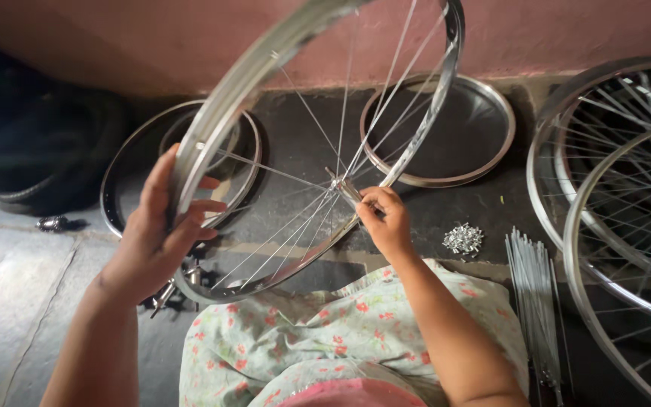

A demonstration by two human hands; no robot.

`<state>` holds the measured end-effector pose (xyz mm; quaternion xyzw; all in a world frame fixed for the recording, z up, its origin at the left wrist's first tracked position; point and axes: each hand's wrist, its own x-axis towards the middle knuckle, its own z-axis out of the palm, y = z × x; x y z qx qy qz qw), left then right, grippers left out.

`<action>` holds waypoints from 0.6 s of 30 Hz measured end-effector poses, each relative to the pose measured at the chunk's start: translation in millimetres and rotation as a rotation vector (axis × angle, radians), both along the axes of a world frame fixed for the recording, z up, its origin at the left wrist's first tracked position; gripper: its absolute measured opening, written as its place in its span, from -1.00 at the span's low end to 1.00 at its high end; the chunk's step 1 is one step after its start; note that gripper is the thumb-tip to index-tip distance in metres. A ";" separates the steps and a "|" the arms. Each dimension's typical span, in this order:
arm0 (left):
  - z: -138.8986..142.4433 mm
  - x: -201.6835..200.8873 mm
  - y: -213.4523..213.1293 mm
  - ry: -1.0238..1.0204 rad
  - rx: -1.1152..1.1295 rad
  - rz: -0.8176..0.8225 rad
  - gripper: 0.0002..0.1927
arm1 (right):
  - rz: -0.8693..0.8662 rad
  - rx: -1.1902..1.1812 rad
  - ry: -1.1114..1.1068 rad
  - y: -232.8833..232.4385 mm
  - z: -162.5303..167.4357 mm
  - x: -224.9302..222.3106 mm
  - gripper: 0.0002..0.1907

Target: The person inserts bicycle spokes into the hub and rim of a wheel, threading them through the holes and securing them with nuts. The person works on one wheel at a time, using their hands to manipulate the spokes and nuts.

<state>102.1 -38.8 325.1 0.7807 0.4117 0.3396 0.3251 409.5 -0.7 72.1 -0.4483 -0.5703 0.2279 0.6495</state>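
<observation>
the bicycle wheel, a shiny metal rim partly laced with thin spokes, stands tilted in front of you, held up above your lap and the dark floor mat, its top edge running out of the picture. your left hand is closed around the rim on its left side, thumb over the outer face and fingers curled inside, steadying it. your right hand is pinched shut at the hub in the middle of the wheel, fingertips gripping the hub's end where the spokes gather. only part of the wheel carries spokes, most of them fanning down toward the lower rim with a few reaching up, so the lacing looks to be at an early or middle stage, with the hub being positioned or a spoke being seated. the next move probably calls for a steady hold on the rim and a fine finger movement at the hub, since the spokes are thin and close together. to your right on the floor lie a small heap of spoke nipples and a bundle of loose spokes, both within reach. beyond them, finished spoked wheels lie stacked. two bare rims lie flat behind the wheel. your flowered garment covers your lap.
</observation>
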 end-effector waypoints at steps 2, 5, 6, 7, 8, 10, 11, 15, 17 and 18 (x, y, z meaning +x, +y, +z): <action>6.3 0.6 2.3 0.065 0.021 -0.015 -0.20 | -0.100 0.071 -0.172 -1.5 11.6 -1.1 -0.89; 16.7 2.5 3.9 0.067 -0.082 0.049 -0.23 | -0.131 0.084 -0.251 -2.6 31.2 -10.2 -0.89; 21.5 1.1 5.9 0.116 -0.084 0.094 -0.23 | -0.137 0.065 -0.278 -1.9 38.4 -14.1 -0.91; 26.3 0.3 9.8 0.166 -0.085 0.136 -0.23 | -0.145 0.046 -0.303 -2.3 44.8 -16.7 -0.92; 31.0 -1.2 14.1 0.215 -0.083 0.178 -0.23 | -0.098 -0.022 -0.203 -3.8 50.9 -17.2 -0.93; 40.7 -8.5 22.9 0.273 0.173 0.145 -0.25 | 0.002 -0.156 -0.002 -9.3 61.6 -16.9 -0.94; 45.4 -12.5 28.2 0.302 0.305 0.131 -0.26 | 0.045 -0.161 -0.011 -11.3 67.0 -15.3 -0.95; 59.0 -25.9 49.1 0.398 0.188 0.155 -0.22 | 0.169 -0.059 -0.262 -18.2 87.7 -6.8 -0.91; 62.1 -30.5 55.6 0.480 0.078 0.182 -0.21 | 0.205 0.066 -0.506 -16.5 97.6 -8.0 -0.86; 62.6 -32.4 57.0 0.460 0.110 0.157 -0.20 | 0.215 0.141 -0.637 -13.9 102.8 -8.9 -0.84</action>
